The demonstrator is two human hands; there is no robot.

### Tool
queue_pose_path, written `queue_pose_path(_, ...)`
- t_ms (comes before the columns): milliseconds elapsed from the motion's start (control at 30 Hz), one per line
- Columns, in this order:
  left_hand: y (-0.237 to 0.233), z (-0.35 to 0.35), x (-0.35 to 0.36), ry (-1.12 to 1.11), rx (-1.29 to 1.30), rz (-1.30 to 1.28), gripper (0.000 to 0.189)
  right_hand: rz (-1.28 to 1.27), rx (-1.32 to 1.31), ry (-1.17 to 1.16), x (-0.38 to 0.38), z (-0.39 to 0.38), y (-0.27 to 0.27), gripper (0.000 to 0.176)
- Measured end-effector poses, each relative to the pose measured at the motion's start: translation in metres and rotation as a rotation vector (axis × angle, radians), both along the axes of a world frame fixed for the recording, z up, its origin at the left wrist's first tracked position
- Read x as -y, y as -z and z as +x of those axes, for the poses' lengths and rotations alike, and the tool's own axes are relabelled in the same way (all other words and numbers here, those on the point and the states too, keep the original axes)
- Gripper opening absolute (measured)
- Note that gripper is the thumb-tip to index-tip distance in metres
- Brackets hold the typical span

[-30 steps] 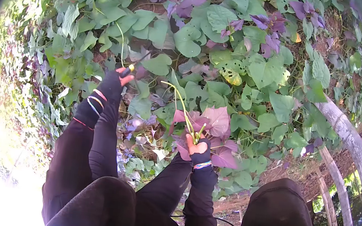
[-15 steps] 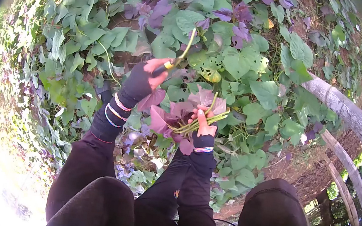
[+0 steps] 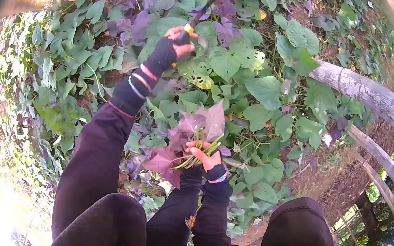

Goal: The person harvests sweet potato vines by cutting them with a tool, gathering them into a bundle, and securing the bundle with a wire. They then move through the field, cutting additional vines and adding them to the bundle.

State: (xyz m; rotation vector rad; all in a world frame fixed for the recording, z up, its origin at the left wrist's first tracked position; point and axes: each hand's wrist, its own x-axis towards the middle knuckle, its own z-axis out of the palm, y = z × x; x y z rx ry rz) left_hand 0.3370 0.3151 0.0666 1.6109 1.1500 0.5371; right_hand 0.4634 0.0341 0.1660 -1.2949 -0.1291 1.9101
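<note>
My left hand is closed around the black and yellow handle of a knife, whose dark blade points up and right over the leaves. Lower down, my right hand grips a bunch of purple leaves by the green stems. The bunch spreads to the left of and above my right fingers. Green vine leaves, some full of holes, lie beyond both hands.
Weathered wooden poles cross the right side. Another wooden piece lies at the upper left. Purple leaves grow among the green ones. Bare brown soil shows at the right. My knees fill the lower edge.
My left hand and the knife have moved up, and the blade now looks dark. My right hand and its bunch have shifted left and slightly down. The camera view has shifted too.
</note>
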Motion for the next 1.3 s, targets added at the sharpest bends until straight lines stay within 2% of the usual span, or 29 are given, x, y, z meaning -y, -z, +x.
queue_pose_path(33, 0.012, 0.017, -0.030, 0.028, -0.043, 0.089, 0.039, 0.012, -0.078, -0.066, 0.009, -0.003, 0.004, 0.019)
queue_pose_path(67, 0.013, 0.034, -0.056, 0.086, -0.270, 0.228, 0.039, 0.027, -0.150, -0.088, 0.018, -0.005, 0.008, 0.019)
queue_pose_path(100, 0.041, 0.047, -0.083, 0.031, -0.269, 0.157, 0.044, 0.045, -0.222, -0.110, 0.026, -0.007, 0.013, 0.019)
queue_pose_path(133, 0.032, 0.061, -0.099, 0.189, -0.431, 0.256, 0.052, 0.032, -0.281, -0.092, 0.030, -0.007, 0.015, 0.018)
queue_pose_path(167, 0.041, 0.075, -0.111, -0.083, -0.169, 0.033, 0.055, 0.037, -0.292, -0.041, 0.031, -0.006, 0.014, 0.019)
queue_pose_path(200, 0.049, 0.079, -0.117, -0.041, -0.225, -0.138, 0.051, 0.029, -0.306, 0.036, 0.035, -0.005, 0.022, 0.019)
queue_pose_path(233, 0.028, 0.084, -0.117, -0.001, -0.284, -0.311, 0.046, 0.020, -0.322, 0.112, 0.042, -0.004, 0.032, 0.019)
queue_pose_path(267, 0.029, 0.084, -0.107, -0.021, -0.038, -0.228, 0.046, 0.024, -0.325, 0.242, 0.043, -0.005, 0.038, 0.020)
queue_pose_path(333, 0.009, 0.078, -0.075, -0.099, 0.208, -0.210, 0.045, -0.043, -0.316, 0.435, 0.036, 0.000, 0.044, 0.019)
queue_pose_path(367, 0.008, 0.072, -0.060, -0.066, 0.300, -0.207, 0.043, -0.111, -0.305, 0.520, 0.027, 0.005, 0.043, 0.019)
queue_pose_path(433, -0.022, 0.066, -0.007, -0.067, 0.460, -0.330, 0.044, -0.142, -0.185, 0.561, 0.009, 0.015, 0.048, 0.019)
queue_pose_path(500, -0.020, 0.056, 0.045, 0.052, 0.393, -0.214, 0.042, -0.166, -0.121, 0.584, -0.010, 0.023, 0.059, 0.020)
queue_pose_path(567, -0.034, 0.049, 0.078, 0.167, 0.127, -0.028, 0.045, -0.139, -0.103, 0.575, -0.033, 0.033, 0.079, 0.025)
queue_pose_path(633, -0.034, 0.054, 0.097, 0.174, 0.139, -0.057, 0.043, -0.267, 0.002, 0.579, -0.065, 0.044, 0.086, 0.035)
queue_pose_path(700, -0.031, 0.063, 0.108, 0.246, 0.160, 0.153, 0.038, -0.322, 0.052, 0.531, -0.097, 0.061, 0.097, 0.036)
queue_pose_path(733, -0.037, 0.074, 0.111, 0.255, 0.103, 0.257, 0.035, -0.198, 0.225, 0.445, -0.106, 0.067, 0.095, 0.038)
queue_pose_path(767, -0.036, 0.078, 0.117, 0.273, 0.122, 0.240, 0.037, -0.074, 0.394, 0.354, -0.115, 0.072, 0.092, 0.040)
queue_pose_path(800, -0.037, 0.081, 0.120, 0.345, 0.111, 0.301, 0.039, -0.042, -0.136, 0.647, -0.107, 0.082, 0.146, 0.038)
queue_pose_path(833, -0.039, 0.084, 0.122, 0.416, 0.100, 0.361, 0.042, -0.015, -0.126, 0.468, -0.113, 0.091, 0.147, 0.032)
queue_pose_path(900, -0.041, 0.083, 0.124, 0.433, 0.089, 0.280, 0.046, -0.128, -0.006, 0.417, -0.111, 0.107, 0.139, 0.027)
queue_pose_path(967, -0.033, 0.083, 0.122, 0.501, 0.189, 0.079, 0.048, -0.126, -0.049, 0.449, -0.106, 0.113, 0.142, 0.021)
queue_pose_path(1000, -0.035, 0.086, 0.113, 0.409, 0.250, 0.177, 0.048, -0.093, 0.005, 0.472, -0.104, 0.113, 0.132, 0.017)
queue_pose_path(1033, -0.016, 0.087, 0.107, 0.231, 0.396, 0.189, 0.040, -0.060, 0.057, 0.497, -0.104, 0.111, 0.123, 0.014)
queue_pose_path(1100, -0.007, 0.091, 0.076, 0.175, 0.056, 0.465, 0.035, -0.135, 0.111, 0.537, -0.103, 0.106, 0.113, 0.010)
queue_pose_path(1167, 0.002, 0.104, 0.052, 0.087, -0.053, 0.147, 0.028, -0.146, 0.140, 0.511, -0.098, 0.106, 0.123, 0.010)
queue_pose_path(1200, 0.007, 0.109, 0.042, 0.019, -0.164, -0.017, 0.032, -0.145, 0.137, 0.505, -0.096, 0.108, 0.130, 0.010)
queue_pose_path(1233, 0.007, 0.109, 0.033, 0.074, -0.291, 0.175, 0.036, -0.151, 0.156, 0.505, -0.098, 0.106, 0.127, 0.010)
queue_pose_path(1300, 0.018, 0.102, 0.029, 0.377, -0.462, 0.103, 0.036, -0.174, 0.220, 0.520, -0.097, 0.101, 0.117, 0.012)
